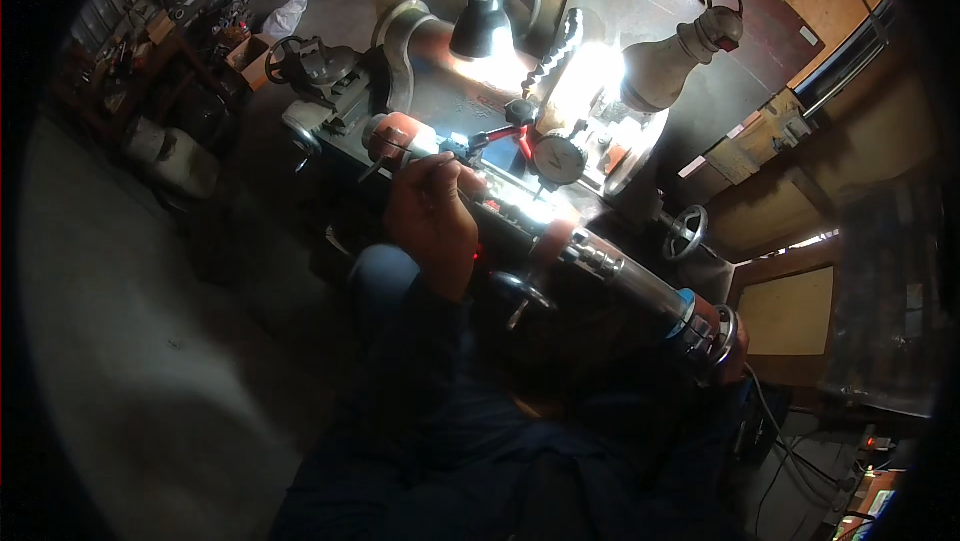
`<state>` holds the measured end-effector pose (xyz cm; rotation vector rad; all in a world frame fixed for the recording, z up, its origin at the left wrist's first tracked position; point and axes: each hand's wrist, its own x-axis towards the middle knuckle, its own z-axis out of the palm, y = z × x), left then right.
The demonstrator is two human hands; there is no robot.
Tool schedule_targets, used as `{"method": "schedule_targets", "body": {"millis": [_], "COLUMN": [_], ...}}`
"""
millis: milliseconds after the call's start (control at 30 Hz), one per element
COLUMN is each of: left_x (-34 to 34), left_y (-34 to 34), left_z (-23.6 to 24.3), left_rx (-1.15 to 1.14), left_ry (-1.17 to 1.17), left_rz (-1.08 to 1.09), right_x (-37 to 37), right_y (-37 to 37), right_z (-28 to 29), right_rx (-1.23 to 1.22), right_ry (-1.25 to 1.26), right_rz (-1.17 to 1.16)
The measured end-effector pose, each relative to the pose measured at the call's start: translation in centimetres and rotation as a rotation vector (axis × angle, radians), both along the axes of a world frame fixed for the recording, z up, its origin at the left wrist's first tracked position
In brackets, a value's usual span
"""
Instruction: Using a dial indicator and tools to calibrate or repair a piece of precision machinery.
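Note:
My left hand is curled up at the machine's left part, fingertips pinched near a red-and-white cylindrical fitting; what they hold is too small to make out. Just right of it, a dial gauge sits on a red-and-black articulated holder above a brightly lit shaft. A long metal cylinder runs down to the right, ending in a blue band and chrome ring. My right hand is at that end, its fingers mostly hidden. A small chrome handwheel projects below the shaft.
Two work lamps shine over the machine. Another handwheel is at the right, a vise-like fixture at upper left. Cluttered shelving and a white bag lie beyond. Cables hang at lower right.

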<state>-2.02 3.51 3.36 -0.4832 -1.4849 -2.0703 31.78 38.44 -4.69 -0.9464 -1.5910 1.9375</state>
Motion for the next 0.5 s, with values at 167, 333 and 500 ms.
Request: {"method": "schedule_targets", "body": {"millis": [167,333,500], "left_x": [-0.1,-0.3,-0.2], "left_y": [0.1,0.2,0.5], "left_z": [-0.2,-0.2,-0.1], "left_rx": [0.054,0.102,0.071], "left_ry": [-0.019,0.003,0.045], "left_rz": [-0.032,-0.05,-0.018], "right_x": [1.4,4.3,6.3], "right_y": [-0.5,-2.2,-4.6], "right_z": [-2.2,-2.7,-0.2], "right_rx": [0.323,0.731,0.43], "right_ry": [-0.243,-0.764,-0.659], "right_rz": [0.022,0.046,0.041]}}
